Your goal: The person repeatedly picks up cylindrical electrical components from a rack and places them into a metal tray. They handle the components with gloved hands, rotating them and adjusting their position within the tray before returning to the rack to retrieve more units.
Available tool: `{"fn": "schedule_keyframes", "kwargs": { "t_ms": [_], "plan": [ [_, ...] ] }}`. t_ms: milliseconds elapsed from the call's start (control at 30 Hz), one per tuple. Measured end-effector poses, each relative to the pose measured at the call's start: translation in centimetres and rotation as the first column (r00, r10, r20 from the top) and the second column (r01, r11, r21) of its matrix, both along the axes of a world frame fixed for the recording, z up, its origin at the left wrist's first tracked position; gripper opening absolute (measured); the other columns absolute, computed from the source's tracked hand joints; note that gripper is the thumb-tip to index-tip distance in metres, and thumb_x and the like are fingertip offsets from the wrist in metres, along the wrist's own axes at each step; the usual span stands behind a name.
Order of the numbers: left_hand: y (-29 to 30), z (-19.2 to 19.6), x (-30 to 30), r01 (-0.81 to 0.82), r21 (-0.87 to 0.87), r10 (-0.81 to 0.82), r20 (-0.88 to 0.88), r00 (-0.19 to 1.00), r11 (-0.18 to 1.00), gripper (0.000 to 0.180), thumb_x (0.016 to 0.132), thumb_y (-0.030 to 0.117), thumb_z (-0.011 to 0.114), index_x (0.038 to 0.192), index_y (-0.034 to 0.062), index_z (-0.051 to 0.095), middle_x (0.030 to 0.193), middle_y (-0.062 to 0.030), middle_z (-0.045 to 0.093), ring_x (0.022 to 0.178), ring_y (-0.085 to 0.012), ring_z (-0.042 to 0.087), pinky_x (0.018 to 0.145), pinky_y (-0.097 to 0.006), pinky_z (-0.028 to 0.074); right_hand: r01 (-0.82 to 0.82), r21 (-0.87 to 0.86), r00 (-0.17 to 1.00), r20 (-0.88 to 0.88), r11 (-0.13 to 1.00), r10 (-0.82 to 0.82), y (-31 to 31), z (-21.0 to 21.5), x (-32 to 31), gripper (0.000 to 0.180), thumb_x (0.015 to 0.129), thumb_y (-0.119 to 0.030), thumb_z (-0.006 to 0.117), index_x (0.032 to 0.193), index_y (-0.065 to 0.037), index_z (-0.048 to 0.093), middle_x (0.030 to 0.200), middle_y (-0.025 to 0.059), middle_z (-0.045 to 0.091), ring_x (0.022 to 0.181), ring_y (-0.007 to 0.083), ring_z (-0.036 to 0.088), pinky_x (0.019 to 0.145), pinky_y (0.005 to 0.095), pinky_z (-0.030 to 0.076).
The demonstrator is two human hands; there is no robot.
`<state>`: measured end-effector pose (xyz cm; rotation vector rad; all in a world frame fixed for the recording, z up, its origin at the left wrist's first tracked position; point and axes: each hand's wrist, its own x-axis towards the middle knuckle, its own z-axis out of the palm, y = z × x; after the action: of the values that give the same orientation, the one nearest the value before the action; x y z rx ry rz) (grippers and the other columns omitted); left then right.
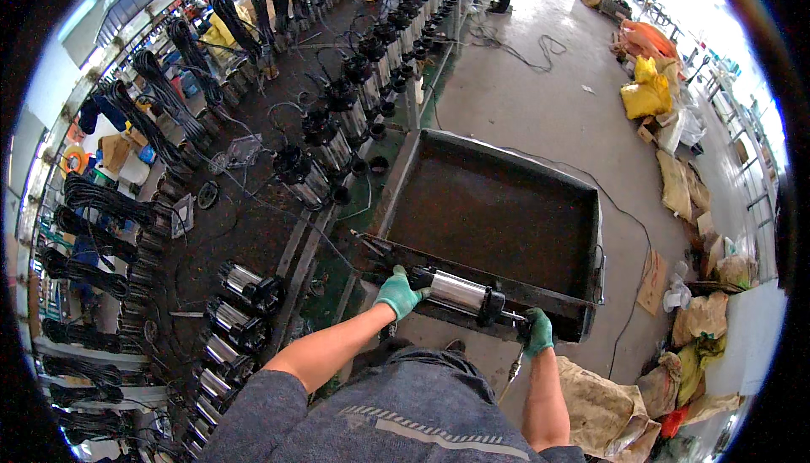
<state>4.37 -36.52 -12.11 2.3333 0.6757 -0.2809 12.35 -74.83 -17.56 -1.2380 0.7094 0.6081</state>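
Note:
A submersible pump [460, 292] with a shiny steel barrel and black ends lies on its side across the near edge of the metal trough. At its left end is my left hand [402, 294] in a green glove, closed around the black end part. My right hand [538, 333], gloved in green too, is closed on a dark hand tool with a hose [513, 368] trailing below it. A thin bright shaft runs from this hand to the pump's right end. The glove hides most of the tool, so its exact kind does not show.
The trough [506, 152] has a dark brown bottom. Steel pumps [308, 178] stand in a long row beyond it, and more pumps [240, 281] lie at left. Coiled black cables [160, 96] line the far left. Sacks [607, 404] lie at right; a cable [629, 218] crosses the floor.

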Motion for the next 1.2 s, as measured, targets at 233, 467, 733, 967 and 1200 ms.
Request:
{"fn": "schedule_keyframes", "kwargs": {
  "t_ms": [233,467,733,967,1200],
  "plan": [
    [-1.1,1.0,-0.3,0.046,-0.016,-0.043,0.136,0.990,0.999,0.071,0.077,0.041,0.086,0.122,-0.0011,0.051,0.108,-0.0254,0.070,0.103,-0.0419,0.068,0.088,-0.047,0.054,-0.276,-0.565,0.857,0.221,0.777,0.466,-11.2,2.0,-1.5,0.046,0.094,-0.011,0.057,0.138,-0.007,0.046,0.087,0.0115,0.061,0.071,0.0272,0.059,0.065,0.0388,0.050],
    [-0.4,-0.2,-0.6,0.019,-0.032,-0.014,0.155,0.988,0.999,0.074,0.079,0.040,0.087,0.125,-0.0050,0.051,0.115,-0.0217,0.069,0.105,-0.0332,0.067,0.092,-0.040,0.053,-0.316,-0.946,0.752,-0.292,-0.065,0.591,-19.7,6.0,0.5,0.024,0.090,-0.008,0.056,0.112,0.000,0.059,0.106,0.0313,0.068,0.105,0.0481,0.066,0.088,0.0543,0.054],
    [0.7,-0.7,-0.4,0.050,-0.096,-0.038,0.123,0.992,0.994,0.075,0.080,0.040,0.086,0.127,-0.0059,0.049,0.112,-0.0209,0.068,0.100,-0.0326,0.066,0.091,-0.040,0.052,-0.322,-0.944,0.812,-0.314,-0.072,0.492,-14.5,2.7,5.9,0.029,0.093,-0.019,0.052,0.113,-0.005,0.067,0.115,0.0244,0.070,0.109,0.0438,0.067,0.090,0.0530,0.055],
    [-0.8,0.9,0.2,0.066,-0.156,-0.053,0.084,0.995,0.985,0.078,0.082,0.040,0.085,0.132,-0.0064,0.047,0.120,-0.0231,0.066,0.109,-0.0338,0.065,0.095,-0.041,0.051,-0.238,-0.971,0.888,-0.215,0.007,0.406,-16.0,1.4,8.2,0.031,0.094,-0.025,0.053,0.113,-0.005,0.066,0.116,0.0272,0.069,0.110,0.0465,0.065,0.092,0.0542,0.053],
    [0.1,1.4,0.3,0.072,-0.127,-0.081,-0.072,0.994,0.989,0.098,0.081,0.048,0.080,0.145,-0.0111,0.035,0.134,-0.0342,0.057,0.123,-0.0448,0.059,0.104,-0.045,0.047,0.071,-0.893,0.742,0.345,0.445,0.575,-1.1,7.4,4.4,0.024,0.099,-0.027,0.061,0.110,-0.005,0.062,0.102,0.0236,0.071,0.094,0.0443,0.066,0.081,0.0480,0.052]
  ]
}}
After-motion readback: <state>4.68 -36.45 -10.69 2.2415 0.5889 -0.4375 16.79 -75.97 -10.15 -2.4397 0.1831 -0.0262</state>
